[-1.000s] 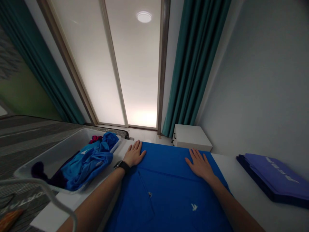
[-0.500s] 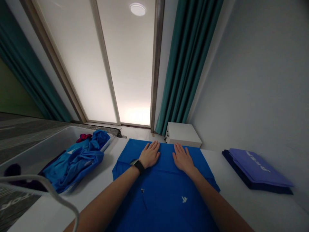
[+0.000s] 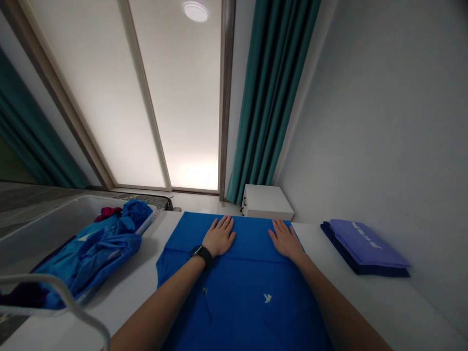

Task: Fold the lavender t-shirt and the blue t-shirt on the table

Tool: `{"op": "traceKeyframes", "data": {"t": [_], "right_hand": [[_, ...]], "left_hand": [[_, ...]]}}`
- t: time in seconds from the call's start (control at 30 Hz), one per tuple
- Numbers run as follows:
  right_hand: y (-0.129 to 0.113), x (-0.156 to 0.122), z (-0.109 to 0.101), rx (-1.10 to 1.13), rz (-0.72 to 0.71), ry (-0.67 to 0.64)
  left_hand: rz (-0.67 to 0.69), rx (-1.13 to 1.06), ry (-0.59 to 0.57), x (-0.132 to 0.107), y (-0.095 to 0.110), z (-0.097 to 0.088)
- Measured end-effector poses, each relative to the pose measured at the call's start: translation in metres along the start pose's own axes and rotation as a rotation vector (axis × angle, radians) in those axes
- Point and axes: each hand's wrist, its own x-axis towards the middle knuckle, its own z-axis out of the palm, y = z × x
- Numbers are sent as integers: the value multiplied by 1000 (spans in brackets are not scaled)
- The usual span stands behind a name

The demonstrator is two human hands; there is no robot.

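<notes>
A bright blue garment [image 3: 241, 287] lies spread on the white table [image 3: 139, 287] in front of me, with small white logos on it. My left hand [image 3: 219, 236], a dark watch on its wrist, rests flat on the garment's far folded part, fingers stretched out. My right hand [image 3: 285, 240] lies flat on the same fold near its right edge, fingers apart. Neither hand holds anything.
A white plastic bin [image 3: 47, 229] at the left holds crumpled blue and dark clothes [image 3: 95, 246]. A stack of folded purple and navy garments [image 3: 361, 246] lies at the right by the wall. A white cabinet [image 3: 266, 207], teal curtains and a frosted sliding door stand beyond the table.
My hands came together at the middle of the fold, then slid apart again, the right one toward the right edge. My view shifted rightward.
</notes>
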Motion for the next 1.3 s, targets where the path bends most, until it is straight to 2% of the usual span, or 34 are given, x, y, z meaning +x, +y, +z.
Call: {"op": "traceKeyframes", "data": {"t": [0.13,0.33,0.43,0.53,0.73,0.83,1.17,1.3], "right_hand": [[19,1,2,-21,30,13],[20,2,5,-10,45,21],[20,2,6,-7,48,16],[20,2,5,-13,46,14],[18,2,5,-22,55,20],[18,3,7,-14,56,24],[22,6,11,29,47,24],[35,13,2,164,78,105]], "left_hand": [[0,-12,-2,1,-2,2],[-1,-17,-19,1,0,0],[-18,-5,-13,-1,-6,-3],[-72,38,3,-7,-28,-8],[-289,112,-28,-32,-89,-17],[-364,106,-62,-42,-105,-19],[-397,96,-26,-45,-106,-16],[-386,96,-12,-45,-108,-14]]}}
